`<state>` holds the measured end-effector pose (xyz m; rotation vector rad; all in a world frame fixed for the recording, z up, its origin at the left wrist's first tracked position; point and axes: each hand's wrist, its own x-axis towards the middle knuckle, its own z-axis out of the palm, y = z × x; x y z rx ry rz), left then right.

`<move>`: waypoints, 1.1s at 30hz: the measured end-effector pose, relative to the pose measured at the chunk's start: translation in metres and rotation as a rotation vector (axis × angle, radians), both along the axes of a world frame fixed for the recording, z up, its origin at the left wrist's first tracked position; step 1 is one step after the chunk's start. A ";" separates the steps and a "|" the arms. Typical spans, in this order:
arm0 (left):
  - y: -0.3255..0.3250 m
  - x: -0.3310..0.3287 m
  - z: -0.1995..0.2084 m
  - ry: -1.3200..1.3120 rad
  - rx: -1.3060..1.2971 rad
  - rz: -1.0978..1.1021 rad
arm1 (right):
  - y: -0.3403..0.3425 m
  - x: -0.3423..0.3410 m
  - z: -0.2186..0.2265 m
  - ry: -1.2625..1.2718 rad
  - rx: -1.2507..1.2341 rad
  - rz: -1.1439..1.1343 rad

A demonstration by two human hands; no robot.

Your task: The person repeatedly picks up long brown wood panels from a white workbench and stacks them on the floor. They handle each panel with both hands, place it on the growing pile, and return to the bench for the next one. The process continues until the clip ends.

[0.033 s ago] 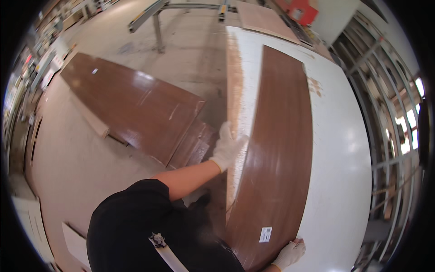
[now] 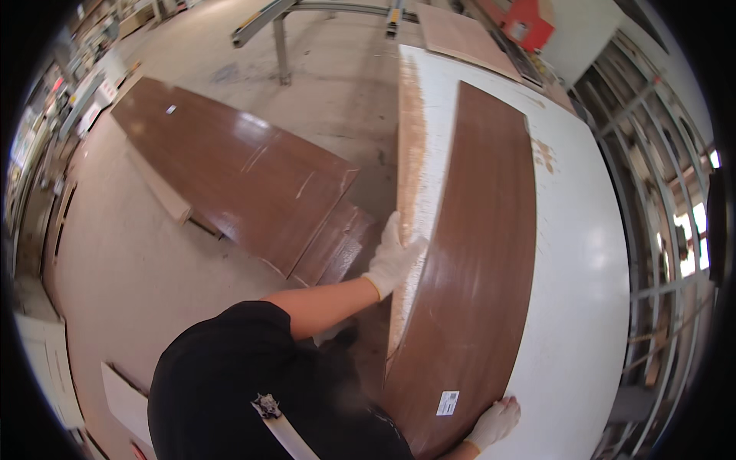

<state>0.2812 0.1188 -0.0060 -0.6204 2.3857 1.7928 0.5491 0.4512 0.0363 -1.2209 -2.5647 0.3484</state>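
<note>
A long dark brown wood-grain board (image 2: 479, 253) lies lengthwise on a white-topped worktable (image 2: 579, 284), with a small white label (image 2: 448, 403) at its near end. My left hand (image 2: 395, 259), in a white glove, rests at the table's rough left edge. Its fingers are spread, and the thumb side points toward the board's left edge. At the board's near right edge is my right hand (image 2: 494, 423), gloved with bare fingertips showing; its fingers are bent together against the edge. The board's nearest end is partly hidden by my body.
To the left, a stack of brown boards (image 2: 238, 165) sits low above the floor. A metal frame (image 2: 280, 38) stands beyond. A light wood panel (image 2: 468, 38) lies at the table's far end, beside a red object (image 2: 529, 29). Metal racking (image 2: 659, 153) lines the right.
The whole view has shifted slightly, so the table and board sit a little farther right in the picture. Both hands keep their places along the table and board.
</note>
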 end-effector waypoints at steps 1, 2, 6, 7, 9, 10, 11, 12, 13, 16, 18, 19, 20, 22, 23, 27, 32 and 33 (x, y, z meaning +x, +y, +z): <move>0.002 0.015 -0.001 0.002 0.128 0.013 | 0.002 -0.034 0.001 -0.006 0.052 0.187; 0.005 0.028 0.000 -0.018 0.248 0.008 | 0.002 -0.072 0.001 0.047 0.066 0.284; 0.010 0.072 0.007 -0.103 0.703 -0.097 | -0.017 -0.194 0.001 -0.148 0.032 0.190; 0.010 0.082 0.007 -0.142 0.920 -0.123 | -0.024 -0.207 0.001 -0.098 0.046 0.196; 0.010 0.103 0.004 -0.242 0.735 -0.154 | -0.039 -0.218 0.000 -0.130 0.093 0.227; 0.009 0.112 0.000 -0.359 0.720 -0.207 | -0.047 -0.218 0.000 -0.141 0.086 0.247; 0.005 0.120 -0.006 -0.361 0.884 -0.194 | -0.055 -0.216 0.000 -0.175 0.069 0.235; 0.000 0.125 -0.014 -0.357 1.027 -0.231 | -0.063 -0.212 0.001 -0.156 0.074 0.269; -0.007 0.129 -0.022 -0.330 1.147 -0.239 | -0.071 -0.209 0.002 -0.127 0.071 0.300; -0.026 0.138 -0.037 -0.480 1.136 -0.255 | -0.097 -0.202 0.007 -0.128 0.052 0.323; -0.046 0.141 -0.038 -0.534 1.067 -0.287 | -0.117 -0.202 0.009 -0.126 0.104 0.344; -0.058 0.142 -0.035 -0.527 1.133 -0.294 | -0.128 -0.203 0.009 -0.138 0.098 0.359; -0.075 0.144 -0.032 -0.528 1.183 -0.324 | -0.140 -0.204 0.009 -0.126 0.097 0.387; -0.112 0.151 -0.024 -0.440 1.126 -0.425 | -0.166 -0.209 0.009 -0.110 0.095 0.449; -0.130 0.153 -0.022 -0.347 1.012 -0.499 | -0.181 -0.213 0.009 -0.121 0.096 0.470; -0.176 0.166 -0.017 -0.226 1.092 -0.468 | -0.237 -0.228 0.009 -0.136 0.116 0.576; -0.209 0.192 -0.033 -0.010 0.960 -0.421 | -0.300 -0.254 0.013 -0.226 0.162 0.730; -0.214 0.197 -0.037 0.047 0.951 -0.418 | -0.311 -0.260 0.012 -0.224 0.142 0.790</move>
